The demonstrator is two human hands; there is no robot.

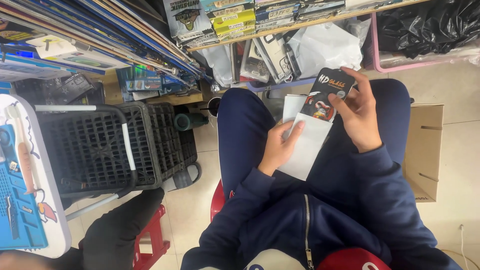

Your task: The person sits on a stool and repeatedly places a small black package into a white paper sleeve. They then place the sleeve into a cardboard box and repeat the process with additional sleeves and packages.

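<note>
My left hand (281, 146) grips a white paper sleeve (307, 145) over my lap, thumb on its top face. My right hand (356, 116) pinches a black printed card package (326, 92) whose lower end sits inside the sleeve's open mouth. A second white sheet (292, 106) shows just behind the sleeve. Both hands are above my knees in dark blue trousers, and I sit on a red stool (218, 200).
A black plastic crate (100, 145) with a grey handle stands on the left, beside a white tray with a blue mat (20, 210). Shelves of boxed accessories (240, 20) fill the back. A cardboard box (425, 150) stands at the right, a red stool (150, 240) at lower left.
</note>
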